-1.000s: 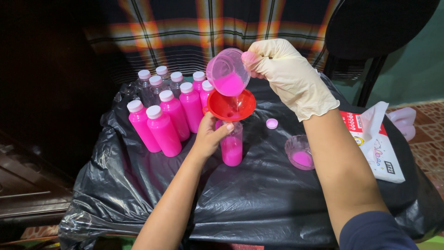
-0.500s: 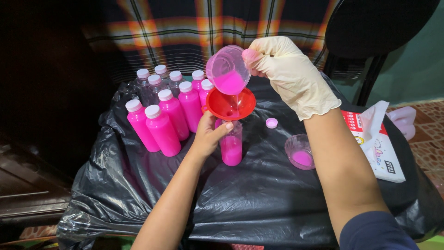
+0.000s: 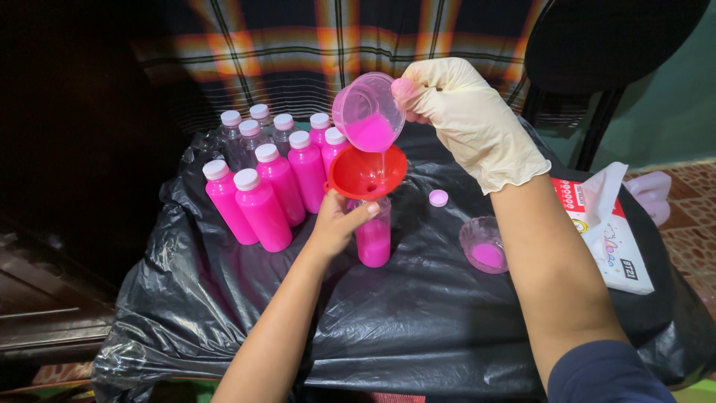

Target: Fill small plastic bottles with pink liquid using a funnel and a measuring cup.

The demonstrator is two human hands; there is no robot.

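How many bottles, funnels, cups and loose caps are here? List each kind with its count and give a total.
Capped bottles: 10
Open bottle, held by the left hand: 1
Funnel: 1
Cups: 2, one tipped cup in the right hand, one on the black sheet
Loose cap: 1
Total: 15

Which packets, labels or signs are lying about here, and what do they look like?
Tissue pack: flat soft rectangle at the table's right edge, beyond the right forearm; white with a red band and small coloured pictures, a white tissue sticking up.
Bottles: no labels visible.
No signs or screens.
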